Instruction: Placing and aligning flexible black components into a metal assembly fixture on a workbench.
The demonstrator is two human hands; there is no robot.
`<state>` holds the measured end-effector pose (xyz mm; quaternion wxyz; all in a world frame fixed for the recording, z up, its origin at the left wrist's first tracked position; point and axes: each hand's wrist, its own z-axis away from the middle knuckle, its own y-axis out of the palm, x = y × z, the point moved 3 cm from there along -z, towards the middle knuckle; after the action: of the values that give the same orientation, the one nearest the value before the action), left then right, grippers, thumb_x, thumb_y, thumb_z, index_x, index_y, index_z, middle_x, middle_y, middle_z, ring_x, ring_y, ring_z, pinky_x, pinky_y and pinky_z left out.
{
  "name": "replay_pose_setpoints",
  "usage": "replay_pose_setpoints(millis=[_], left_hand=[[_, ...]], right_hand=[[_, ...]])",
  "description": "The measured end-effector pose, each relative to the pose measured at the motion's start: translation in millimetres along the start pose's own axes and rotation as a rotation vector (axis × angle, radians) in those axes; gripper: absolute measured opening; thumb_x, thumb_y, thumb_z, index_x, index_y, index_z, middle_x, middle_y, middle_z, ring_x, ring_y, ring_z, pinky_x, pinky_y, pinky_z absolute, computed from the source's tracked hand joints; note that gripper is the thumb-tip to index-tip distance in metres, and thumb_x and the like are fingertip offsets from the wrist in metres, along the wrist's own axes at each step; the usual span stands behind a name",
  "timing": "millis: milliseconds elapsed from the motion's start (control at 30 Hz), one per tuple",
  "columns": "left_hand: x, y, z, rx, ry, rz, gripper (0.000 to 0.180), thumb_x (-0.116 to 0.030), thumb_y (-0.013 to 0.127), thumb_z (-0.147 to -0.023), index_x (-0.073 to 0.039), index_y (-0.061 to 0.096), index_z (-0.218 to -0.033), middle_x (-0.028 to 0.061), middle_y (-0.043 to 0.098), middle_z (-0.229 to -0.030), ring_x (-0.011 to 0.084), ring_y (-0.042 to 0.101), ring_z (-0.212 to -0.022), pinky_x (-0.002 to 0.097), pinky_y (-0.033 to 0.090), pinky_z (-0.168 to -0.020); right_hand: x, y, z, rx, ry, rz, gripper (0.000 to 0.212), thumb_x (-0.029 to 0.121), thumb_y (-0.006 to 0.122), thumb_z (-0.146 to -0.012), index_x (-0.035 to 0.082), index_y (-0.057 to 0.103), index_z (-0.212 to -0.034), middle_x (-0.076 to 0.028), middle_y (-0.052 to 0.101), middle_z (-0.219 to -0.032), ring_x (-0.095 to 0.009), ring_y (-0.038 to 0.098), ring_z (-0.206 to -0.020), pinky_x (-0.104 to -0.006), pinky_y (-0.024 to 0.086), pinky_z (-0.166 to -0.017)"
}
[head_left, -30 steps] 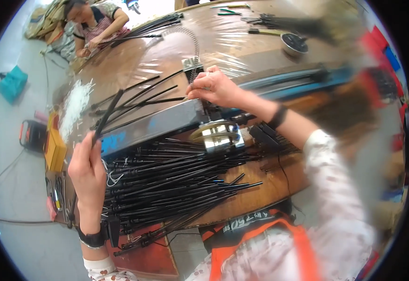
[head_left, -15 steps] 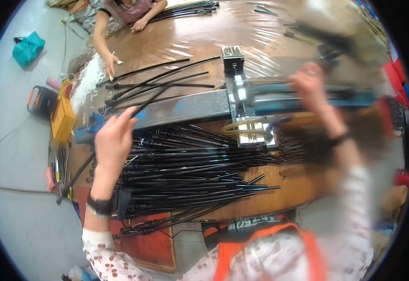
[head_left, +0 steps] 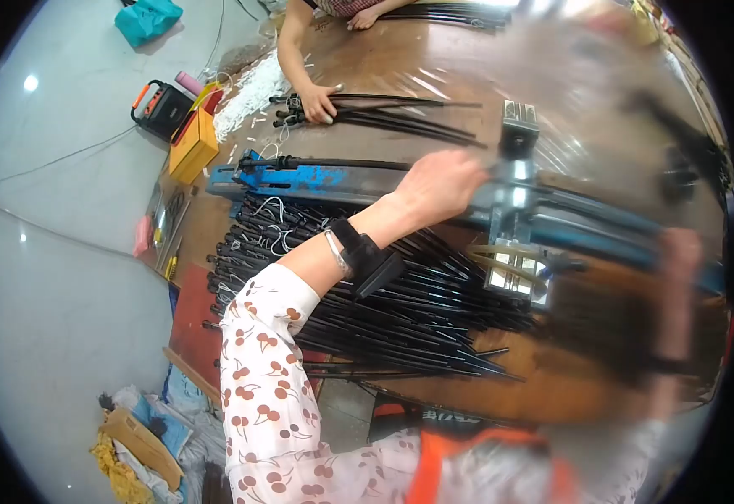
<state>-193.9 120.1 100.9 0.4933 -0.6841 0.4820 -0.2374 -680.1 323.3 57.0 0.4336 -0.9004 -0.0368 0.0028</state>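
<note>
A long black cable (head_left: 350,164) lies along a blue metal bar fixture (head_left: 316,178), its thick end at the bar's left end. My left hand (head_left: 444,186) is closed round the cable, just left of an upright metal clamp unit (head_left: 514,197) mounted across the bar. Past the clamp, the bar continues right with dark rod-like parts along it. My right hand (head_left: 680,252) is near the bar's right end, smeared by motion; its fingers do not show clearly. Beneath my left forearm spreads a big pile of black cables (head_left: 400,302) with white strings at their left ends.
Across the table, a co-worker's hand (head_left: 317,102) rests on several black cables. White scraps (head_left: 253,94) lie beside a yellow box (head_left: 194,149) and a black case (head_left: 162,109). A blurred dark tool (head_left: 682,139) stands at the far right. Bags and cardboard (head_left: 142,445) lie on the floor.
The view has shifted left. My left hand has moved right, and the cable now lies along the bar. My right hand has come down and right. The co-worker's hand now rests on the cables.
</note>
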Motion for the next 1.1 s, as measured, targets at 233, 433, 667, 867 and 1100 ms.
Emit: replay_pose_setpoints(millis=[233, 433, 667, 867, 1100], left_hand=[[-6, -1, -3, -0.144, -0.144, 0.281, 0.015, -0.019, 0.072, -0.088, -0.005, 0.072, -0.09, 0.0175, 0.062, -0.085, 0.0405, 0.062, -0.086, 0.0498, 0.05, -0.074], [-2, 1, -1, -0.055, -0.086, 0.164, 0.023, -0.029, 0.067, -0.095, -0.007, 0.065, -0.099, 0.0177, 0.062, -0.084, 0.0407, 0.063, -0.086, 0.0505, 0.052, -0.074], [-6, 15, -10, 0.056, -0.135, -0.032, 0.019, -0.027, 0.061, -0.099, -0.01, 0.059, -0.09, 0.0178, 0.068, -0.075, 0.0411, 0.068, -0.075, 0.0524, 0.052, -0.062], [-8, 15, -11, 0.12, -0.146, -0.044, 0.022, -0.027, 0.059, -0.1, -0.008, 0.056, -0.089, 0.0168, 0.067, -0.077, 0.0418, 0.066, -0.076, 0.0517, 0.05, -0.063], [-6, 16, -3, -0.062, -0.042, -0.069, 0.015, -0.019, 0.064, -0.095, -0.009, 0.057, -0.086, 0.015, 0.067, -0.079, 0.0394, 0.066, -0.075, 0.0497, 0.05, -0.063]], right_hand=[[-2, 2, 1, 0.015, 0.052, 0.013, 0.01, 0.0, 0.065, -0.091, -0.001, 0.064, -0.1, -0.018, 0.06, -0.094, -0.036, 0.058, -0.095, -0.0448, 0.045, -0.086], [74, -31, -13, -0.142, -0.065, 0.075, 0.019, -0.003, 0.067, -0.088, 0.0, 0.068, -0.107, -0.015, 0.068, -0.113, -0.036, 0.061, -0.115, -0.044, 0.047, -0.095], [171, -34, 36, 0.056, -0.06, -0.153, 0.027, 0.011, 0.076, -0.084, 0.007, 0.072, -0.11, -0.009, 0.073, -0.097, -0.031, 0.064, -0.106, -0.0441, 0.042, -0.091], [200, -11, 0, -0.001, -0.115, -0.32, 0.037, 0.014, 0.077, -0.083, 0.008, 0.067, -0.118, -0.008, 0.071, -0.097, -0.031, 0.062, -0.1, -0.0419, 0.041, -0.085], [214, 27, -6, 0.061, -0.036, -0.688, 0.022, 0.003, 0.069, -0.086, 0.004, 0.065, -0.107, -0.013, 0.063, -0.09, -0.035, 0.059, -0.089, -0.0442, 0.046, -0.078]])
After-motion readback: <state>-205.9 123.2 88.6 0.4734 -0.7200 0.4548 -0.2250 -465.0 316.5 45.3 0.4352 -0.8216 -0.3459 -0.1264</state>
